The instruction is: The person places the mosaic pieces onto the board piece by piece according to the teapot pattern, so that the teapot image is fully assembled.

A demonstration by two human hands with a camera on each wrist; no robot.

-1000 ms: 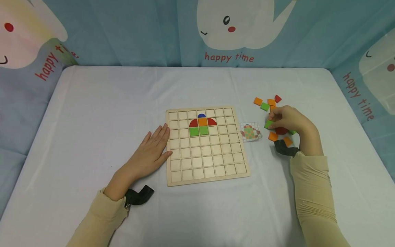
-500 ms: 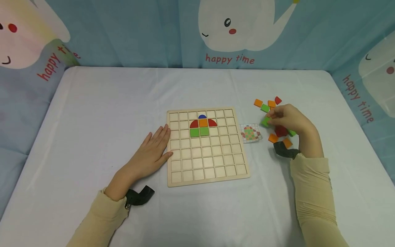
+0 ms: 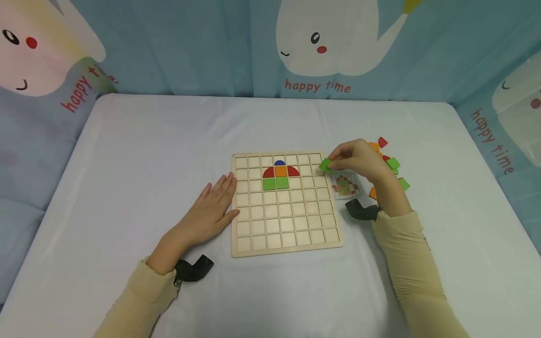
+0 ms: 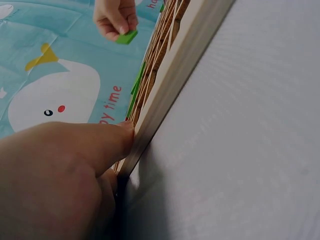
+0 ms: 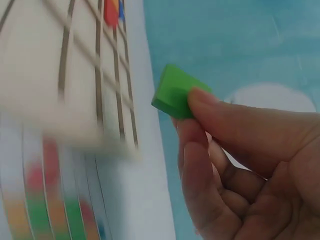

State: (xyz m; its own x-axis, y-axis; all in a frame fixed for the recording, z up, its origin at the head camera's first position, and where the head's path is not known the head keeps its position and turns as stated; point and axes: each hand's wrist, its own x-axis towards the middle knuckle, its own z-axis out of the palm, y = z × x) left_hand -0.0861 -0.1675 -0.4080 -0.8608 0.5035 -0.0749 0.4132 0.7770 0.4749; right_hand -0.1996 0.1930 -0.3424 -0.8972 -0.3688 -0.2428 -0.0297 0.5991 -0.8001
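My right hand (image 3: 359,158) pinches a green square tile (image 5: 176,91) between thumb and fingers, held over the right edge of a wooden grid board (image 3: 270,226). My left hand (image 3: 207,211) lies with straight fingers along the board's left edge, thumb and fingertips on the rim. Set in the upper cells are a blue half-round tile (image 3: 280,163), an orange square tile (image 3: 281,171), a red quarter-round tile (image 3: 268,172) on its left and another on its right. Two green square tiles (image 3: 269,184) fill cells in the row below.
A printed pattern card (image 3: 345,186) lies right of the board, below the right hand. Beyond it are loose green tiles (image 3: 393,163), orange tiles (image 3: 374,193) and red pieces (image 3: 382,142), partly hidden by the right hand and wrist. A blue curtain (image 3: 203,51) stands behind the white table.
My right hand has lifted the green tile from the loose pieces and moved left to the board's edge. The left hand stays in place, and the head view has shifted slightly.
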